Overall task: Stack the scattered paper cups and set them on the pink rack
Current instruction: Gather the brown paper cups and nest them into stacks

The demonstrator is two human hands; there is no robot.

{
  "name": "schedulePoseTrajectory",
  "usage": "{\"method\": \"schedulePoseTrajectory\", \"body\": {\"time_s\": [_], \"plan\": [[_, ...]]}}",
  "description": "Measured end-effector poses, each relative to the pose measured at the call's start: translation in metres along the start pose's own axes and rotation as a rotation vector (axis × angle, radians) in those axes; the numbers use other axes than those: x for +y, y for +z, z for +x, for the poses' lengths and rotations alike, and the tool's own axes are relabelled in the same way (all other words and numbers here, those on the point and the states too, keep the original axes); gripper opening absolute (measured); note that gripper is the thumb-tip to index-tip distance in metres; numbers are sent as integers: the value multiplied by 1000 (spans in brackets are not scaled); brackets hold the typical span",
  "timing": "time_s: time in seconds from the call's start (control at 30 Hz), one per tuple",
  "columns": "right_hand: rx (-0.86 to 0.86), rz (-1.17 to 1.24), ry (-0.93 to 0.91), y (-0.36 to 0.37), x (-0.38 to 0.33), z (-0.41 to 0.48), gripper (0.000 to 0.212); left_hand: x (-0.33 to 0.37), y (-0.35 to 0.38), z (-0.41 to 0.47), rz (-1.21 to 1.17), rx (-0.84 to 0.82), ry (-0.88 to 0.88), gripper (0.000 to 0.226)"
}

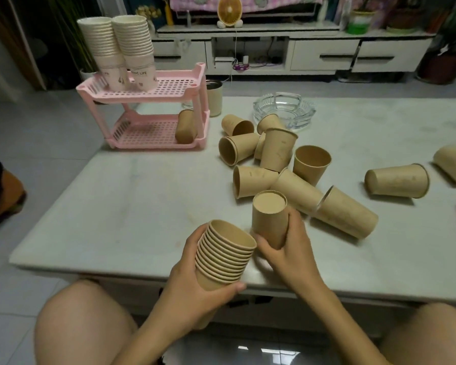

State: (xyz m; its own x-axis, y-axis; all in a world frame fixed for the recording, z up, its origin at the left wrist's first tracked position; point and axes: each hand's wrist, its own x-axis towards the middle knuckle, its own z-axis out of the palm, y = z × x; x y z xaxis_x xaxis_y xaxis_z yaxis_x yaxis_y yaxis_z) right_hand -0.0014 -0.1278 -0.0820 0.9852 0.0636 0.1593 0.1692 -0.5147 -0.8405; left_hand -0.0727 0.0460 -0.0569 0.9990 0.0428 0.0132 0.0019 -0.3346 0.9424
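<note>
My left hand (195, 291) grips a stack of several brown paper cups (225, 255) at the table's near edge, mouths up. Right beside it my right hand (287, 248) holds a single brown cup (269, 219) with its base turned up. Several loose brown cups (277, 159) lie scattered across the table middle, most on their sides, and others (398, 180) lie further right. The pink two-tier rack (153, 93) stands at the table's far left; its top shelf carries two tall stacks of white cups (116, 48), and its lower shelf holds one brown cup (186, 126) on its side.
A glass ashtray (284, 109) sits behind the loose cups and a metal cup (214, 97) stands by the rack. The pale marble table (132, 212) has bare surface at front left. My knees show below its edge; a white TV cabinet (324, 54) lines the back wall.
</note>
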Motion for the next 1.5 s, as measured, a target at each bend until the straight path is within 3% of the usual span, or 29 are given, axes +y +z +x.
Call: {"method": "schedulePoseTrajectory", "body": {"time_s": [0.1, 0.2, 0.37, 0.43, 0.5, 0.63, 0.7, 0.77, 0.87, 0.93, 1.0, 1.07, 1.17, 1.23, 1.37, 1.5], "plan": [[-300, -41, -136, -35, -21, 5, 67, -4, -15, 3, 55, -13, 5, 92], [-568, -22, -136, -66, -42, 13, 55, -5, -26, 8, 131, -92, -4, 100], [-731, -236, -134, -75, -72, 23, 58, 1, -17, 7, 265, -311, -4, 107], [-647, -362, -116, -59, -77, 20, 72, 7, -6, 4, 270, -382, 0, 108], [-438, -331, -130, -38, -77, 11, 73, 10, 5, 4, 192, -373, 0, 106], [-142, -118, -135, -27, -63, 7, 47, 12, 15, 8, 67, -263, 22, 99], [-49, -174, -136, -49, -45, 17, 41, 12, 17, 9, 13, -261, 24, 97], [45, -432, -163, -77, -23, 28, 66, 13, 19, 9, -7, -272, 29, 97], [-70, -771, -12, -104, 3, 40, 90, 12, 23, 10, -13, -272, 43, 96], [-159, -812, 20, -109, 17, 42, 83, 10, 26, 10, -18, -263, 37, 95], [-139, -829, -10, -113, 17, 37, 72, 10, 29, 11, -8, -263, 33, 95], [-3, -604, -31, -116, 10, 28, 63, 9, 30, 11, -1, -251, 26, 96], [227, 241, -30, -108, -23, 7, 54, 5, 34, 11, 2, -223, 22, 98], [222, 538, -62, -89, -42, -7, 50, 5, 36, 10, 5, -219, 25, 101], [134, 561, -26, -49, -54, -24, 50, 5, 36, 7, -7, -213, 14, 103], [84, 500, 12, -39, -53, -28, 36, 1, 32, 2, -65, -182, -7, 96]]}}
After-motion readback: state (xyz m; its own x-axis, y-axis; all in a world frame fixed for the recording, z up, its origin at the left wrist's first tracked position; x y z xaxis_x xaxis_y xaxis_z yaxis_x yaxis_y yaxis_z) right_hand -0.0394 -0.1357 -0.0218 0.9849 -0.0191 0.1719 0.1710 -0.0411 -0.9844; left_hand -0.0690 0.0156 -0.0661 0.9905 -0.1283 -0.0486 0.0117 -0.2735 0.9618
